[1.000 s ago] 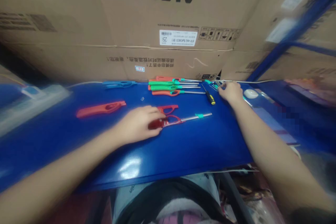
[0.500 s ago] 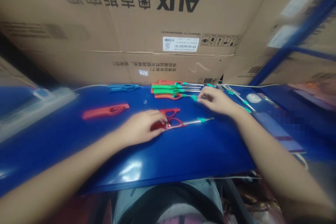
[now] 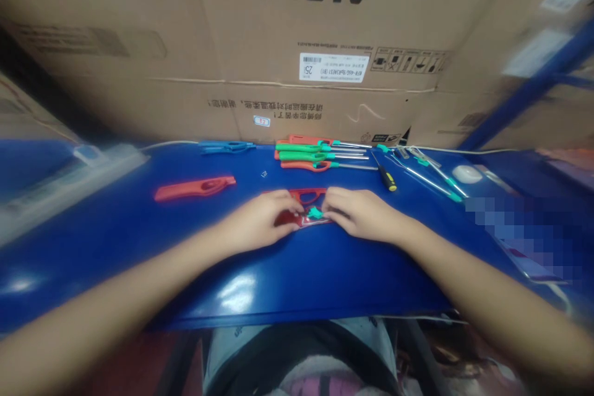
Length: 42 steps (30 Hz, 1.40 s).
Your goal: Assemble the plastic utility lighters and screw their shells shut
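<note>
AUX carton (image 3: 195,31) backs this blue table (image 3: 352,284). Out front of the carton: left hand (image 3: 260,223) and right hand (image 3: 366,216), clamped respectively on a red lighter-handle half (image 3: 286,218) and a green plastic piece (image 3: 314,212). Looks like fitting; next probably calls for careful seating.

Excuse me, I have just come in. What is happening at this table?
The person's left hand holds one end of a red handle. The right hand is at the other end, beside a small green piece. Another red part lies just behind. Farther back on the blue table are lighters and a screwdriver.
</note>
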Each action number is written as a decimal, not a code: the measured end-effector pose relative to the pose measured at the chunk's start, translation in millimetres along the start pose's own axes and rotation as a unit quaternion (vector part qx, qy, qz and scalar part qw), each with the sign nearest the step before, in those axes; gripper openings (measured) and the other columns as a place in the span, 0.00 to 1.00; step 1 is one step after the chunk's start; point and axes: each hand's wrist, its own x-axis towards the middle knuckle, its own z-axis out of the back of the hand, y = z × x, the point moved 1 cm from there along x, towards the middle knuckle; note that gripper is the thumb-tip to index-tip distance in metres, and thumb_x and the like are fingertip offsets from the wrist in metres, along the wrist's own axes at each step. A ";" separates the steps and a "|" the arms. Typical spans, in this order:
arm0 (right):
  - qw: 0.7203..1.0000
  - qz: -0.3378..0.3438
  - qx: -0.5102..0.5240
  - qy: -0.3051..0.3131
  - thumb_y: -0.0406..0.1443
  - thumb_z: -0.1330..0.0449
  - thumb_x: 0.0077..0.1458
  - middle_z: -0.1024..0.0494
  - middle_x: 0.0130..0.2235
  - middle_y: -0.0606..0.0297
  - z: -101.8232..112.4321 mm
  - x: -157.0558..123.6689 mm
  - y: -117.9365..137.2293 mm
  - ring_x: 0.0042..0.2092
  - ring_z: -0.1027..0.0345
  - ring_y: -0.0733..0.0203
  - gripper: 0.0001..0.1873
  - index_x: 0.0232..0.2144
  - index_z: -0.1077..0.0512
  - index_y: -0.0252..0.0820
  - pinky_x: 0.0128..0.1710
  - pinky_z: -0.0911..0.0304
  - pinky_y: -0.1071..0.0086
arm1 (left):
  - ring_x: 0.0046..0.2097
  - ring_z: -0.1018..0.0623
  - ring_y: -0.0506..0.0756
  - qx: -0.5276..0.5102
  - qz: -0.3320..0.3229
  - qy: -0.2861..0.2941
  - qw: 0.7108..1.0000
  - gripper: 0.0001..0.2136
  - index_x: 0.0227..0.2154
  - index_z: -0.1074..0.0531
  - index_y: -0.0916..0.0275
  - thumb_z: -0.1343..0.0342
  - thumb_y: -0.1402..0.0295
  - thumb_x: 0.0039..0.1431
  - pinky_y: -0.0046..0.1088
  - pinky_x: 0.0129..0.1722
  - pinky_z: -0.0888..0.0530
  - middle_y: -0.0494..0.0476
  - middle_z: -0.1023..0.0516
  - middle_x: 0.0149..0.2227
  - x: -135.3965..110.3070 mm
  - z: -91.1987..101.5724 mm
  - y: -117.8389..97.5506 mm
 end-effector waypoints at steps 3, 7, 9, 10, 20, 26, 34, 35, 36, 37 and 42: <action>1.000 0.009 0.011 -0.003 0.34 0.45 0.66 0.25 0.39 0.64 -3.9 1.2 -0.5 0.35 0.33 0.62 0.05 0.38 0.30 0.42 0.33 0.45 0.70 | 0.43 0.23 0.55 -0.008 0.008 0.003 1.000 0.12 0.48 0.23 0.61 0.40 0.71 0.62 0.32 0.46 0.27 0.58 0.23 0.45 0.6 -1.0 -0.3; 0.999 0.043 0.009 -0.006 0.34 0.46 0.66 0.25 0.37 0.65 -6.6 0.7 -1.1 0.34 0.33 0.62 0.05 0.36 0.31 0.42 0.33 0.45 0.70 | 0.44 0.24 0.56 -0.021 0.013 0.014 1.000 0.13 0.49 0.23 0.61 0.40 0.71 0.62 0.33 0.47 0.27 0.58 0.23 0.45 0.8 -2.1 -0.4; 0.998 0.066 -0.004 -0.015 0.34 0.47 0.66 0.25 0.36 0.65 -7.5 0.2 -0.6 0.34 0.34 0.63 0.06 0.36 0.31 0.41 0.32 0.45 0.70 | 0.44 0.24 0.56 -0.027 0.016 0.016 0.999 0.13 0.49 0.23 0.61 0.40 0.71 0.62 0.33 0.48 0.27 0.58 0.23 0.44 0.8 -2.4 -1.0; 0.997 0.077 -0.015 -0.023 0.34 0.47 0.67 0.25 0.36 0.64 -7.9 0.0 0.1 0.33 0.35 0.63 0.07 0.36 0.31 0.41 0.32 0.46 0.70 | 0.44 0.24 0.56 -0.029 0.017 0.016 0.999 0.13 0.49 0.23 0.61 0.40 0.72 0.62 0.33 0.48 0.27 0.58 0.23 0.44 0.8 -2.4 -1.4; 0.984 0.125 -0.115 -0.049 0.36 0.50 0.69 0.25 0.35 0.62 -8.2 -1.0 7.7 0.28 0.42 0.63 0.12 0.35 0.30 0.40 0.28 0.51 0.68 | 0.40 0.24 0.55 -0.040 0.014 0.012 0.999 0.11 0.44 0.22 0.62 0.39 0.72 0.58 0.34 0.45 0.26 0.57 0.24 0.42 3.1 -5.4 0.8; 0.984 0.131 -0.114 -0.047 0.36 0.51 0.69 0.25 0.35 0.63 -11.2 -0.5 5.1 0.29 0.41 0.64 0.13 0.35 0.29 0.40 0.29 0.51 0.68 | 0.38 0.25 0.54 -0.036 0.018 0.014 0.999 0.11 0.44 0.22 0.62 0.39 0.72 0.58 0.33 0.44 0.26 0.57 0.24 0.41 3.0 -4.0 -1.2; 0.988 0.123 -0.091 -0.029 0.35 0.51 0.68 0.25 0.35 0.63 -9.3 -0.5 3.8 0.30 0.39 0.64 0.12 0.36 0.29 0.40 0.29 0.49 0.70 | 0.45 0.23 0.57 -0.020 0.001 0.010 1.000 0.14 0.48 0.25 0.60 0.39 0.72 0.60 0.33 0.46 0.26 0.58 0.23 0.46 0.1 -3.7 -1.6; 0.989 0.119 -0.086 -0.027 0.35 0.50 0.68 0.25 0.35 0.62 -8.8 -0.8 3.9 0.30 0.39 0.64 0.12 0.36 0.29 0.40 0.29 0.49 0.70 | 0.46 0.23 0.57 -0.015 -0.006 0.010 1.000 0.15 0.50 0.26 0.59 0.40 0.72 0.61 0.33 0.46 0.26 0.58 0.23 0.47 -0.7 -4.1 -1.0; 0.989 0.116 -0.083 -0.025 0.35 0.50 0.68 0.26 0.35 0.62 -8.4 -1.0 4.0 0.30 0.39 0.63 0.12 0.36 0.29 0.40 0.29 0.49 0.70 | 0.46 0.23 0.56 -0.008 -0.014 0.011 1.000 0.16 0.53 0.27 0.58 0.41 0.72 0.62 0.33 0.46 0.26 0.58 0.23 0.48 -1.5 -4.6 -0.6; 0.990 0.114 -0.082 -0.023 0.35 0.50 0.68 0.26 0.35 0.62 -8.1 -1.3 4.1 0.30 0.39 0.64 0.11 0.36 0.30 0.40 0.29 0.49 0.70 | 0.46 0.23 0.56 0.001 -0.022 0.013 1.000 0.17 0.55 0.28 0.57 0.43 0.72 0.63 0.33 0.46 0.26 0.58 0.24 0.48 -2.1 -5.2 -0.2; 0.990 0.111 -0.083 -0.026 0.35 0.51 0.68 0.25 0.36 0.62 -7.3 -2.3 5.0 0.30 0.39 0.63 0.11 0.36 0.29 0.40 0.29 0.49 0.70 | 0.46 0.24 0.57 0.037 -0.050 0.019 0.998 0.19 0.59 0.29 0.55 0.45 0.71 0.66 0.34 0.47 0.27 0.58 0.25 0.46 -2.7 -7.1 0.7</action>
